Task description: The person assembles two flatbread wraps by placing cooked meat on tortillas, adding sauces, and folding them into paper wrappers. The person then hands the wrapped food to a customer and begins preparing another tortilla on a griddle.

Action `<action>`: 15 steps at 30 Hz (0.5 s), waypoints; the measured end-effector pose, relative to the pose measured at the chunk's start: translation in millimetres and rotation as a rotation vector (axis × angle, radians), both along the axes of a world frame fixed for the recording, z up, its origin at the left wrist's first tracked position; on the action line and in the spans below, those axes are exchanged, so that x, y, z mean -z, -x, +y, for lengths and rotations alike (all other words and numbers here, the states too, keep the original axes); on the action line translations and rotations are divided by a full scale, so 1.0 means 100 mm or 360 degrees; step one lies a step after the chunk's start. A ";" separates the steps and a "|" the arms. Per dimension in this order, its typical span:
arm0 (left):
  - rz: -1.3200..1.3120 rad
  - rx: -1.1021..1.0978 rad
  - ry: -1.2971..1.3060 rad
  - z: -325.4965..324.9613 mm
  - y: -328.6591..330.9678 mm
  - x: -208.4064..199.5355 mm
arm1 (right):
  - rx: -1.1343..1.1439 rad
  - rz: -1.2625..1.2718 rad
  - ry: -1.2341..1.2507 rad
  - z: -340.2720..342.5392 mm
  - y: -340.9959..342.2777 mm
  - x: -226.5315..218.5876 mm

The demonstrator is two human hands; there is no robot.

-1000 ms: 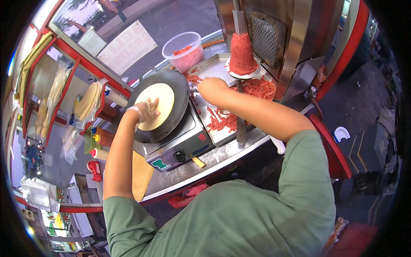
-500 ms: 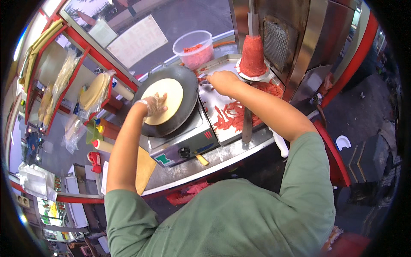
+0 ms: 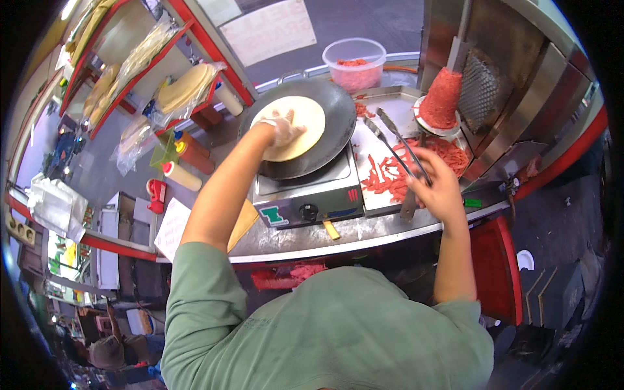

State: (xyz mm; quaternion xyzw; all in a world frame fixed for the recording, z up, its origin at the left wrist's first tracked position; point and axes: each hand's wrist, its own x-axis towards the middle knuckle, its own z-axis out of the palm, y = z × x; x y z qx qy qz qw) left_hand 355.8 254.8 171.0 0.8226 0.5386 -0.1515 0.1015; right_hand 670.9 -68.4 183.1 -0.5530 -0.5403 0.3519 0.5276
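Note:
My left hand (image 3: 284,129), in a clear plastic glove, lies on a round pale flatbread (image 3: 309,116) with its fingers spread. The flatbread rests in a wide dark pan (image 3: 337,130) on a gas stove (image 3: 309,207). My right hand (image 3: 442,185), bare, is closed around metal tongs (image 3: 385,118) over the tray (image 3: 390,102). Their tips point away from me, apart, with nothing between them. Below them, strips of reddish meat (image 3: 390,182) lie on the tray. A flat metal blade (image 3: 408,205) sits at the tray's near edge, partly hidden by my right hand.
A cone of red meat (image 3: 444,97) stands on a vertical spit beside a grill (image 3: 480,84). Behind the tray is a clear tub (image 3: 355,71) with meat. Sauce bottles (image 3: 192,153) stand left of the stove. Bagged flatbreads (image 3: 179,91) lie on a shelf.
My right hand has come back from the tray's far left side toward its near right side, and the tongs now show plainly. My left hand stays on the flatbread. The view has shifted.

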 end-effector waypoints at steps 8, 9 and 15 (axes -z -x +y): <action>0.0123 0.1092 0.0213 -0.05 0.00 -0.48 | 0.0010 0.0712 0.0174 -0.74 0.39 0.59; 0.0142 0.0899 0.0248 -0.06 -0.03 -0.45 | 0.0000 0.0684 0.0160 -0.77 0.38 0.56; 0.0226 0.0538 -0.0067 -0.36 -0.18 -0.29 | 0.0307 0.0709 -0.0042 -0.62 0.28 0.52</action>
